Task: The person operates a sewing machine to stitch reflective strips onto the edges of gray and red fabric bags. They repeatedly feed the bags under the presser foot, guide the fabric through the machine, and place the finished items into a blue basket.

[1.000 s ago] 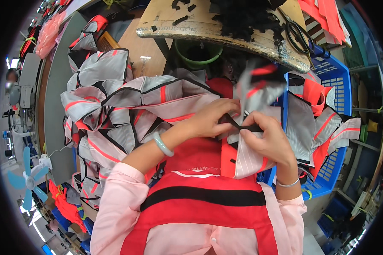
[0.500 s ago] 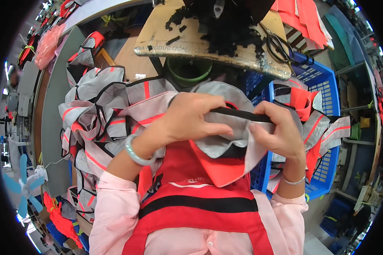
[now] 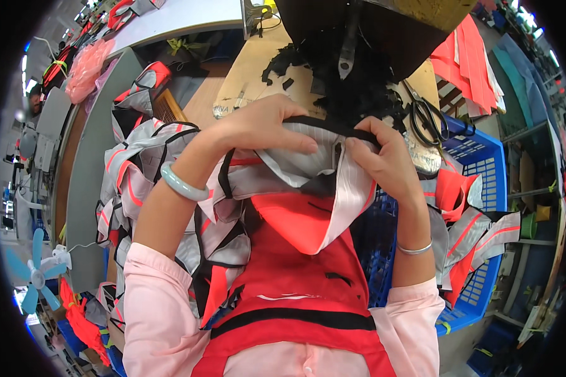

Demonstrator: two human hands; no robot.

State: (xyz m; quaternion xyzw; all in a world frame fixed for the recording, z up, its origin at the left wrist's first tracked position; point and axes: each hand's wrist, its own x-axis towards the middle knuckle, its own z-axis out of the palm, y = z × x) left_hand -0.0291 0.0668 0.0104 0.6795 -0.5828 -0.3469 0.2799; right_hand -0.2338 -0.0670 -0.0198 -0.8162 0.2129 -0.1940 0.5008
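Note:
A grey and coral-red fabric piece [image 3: 299,220] with black edging is stretched between my hands, above my red apron [image 3: 295,270]. My left hand [image 3: 264,129] grips its black-edged upper side, with the fingers behind the cloth and the thumb along the front. The right hand [image 3: 387,157] pinches the other end of that black edge between thumb and fingers. Just beyond the cloth, a pointed metal part [image 3: 346,60] of a machine juts over a worktop [image 3: 251,81] strewn with black scraps [image 3: 358,88].
Many grey fabric pieces with red stripes [image 3: 144,147] are heaped to my left. At my right stands a blue plastic basket [image 3: 490,157] holding similar pieces. Scissors [image 3: 424,119] lie on the worktop's right side. Red strips [image 3: 465,69] hang at the far right. A small blue fan [image 3: 36,273] is at left.
Both hands have moved away from me, carrying the fabric piece up toward the machine. The view has shifted so more of the machine head shows, and the green bin beneath the worktop is covered.

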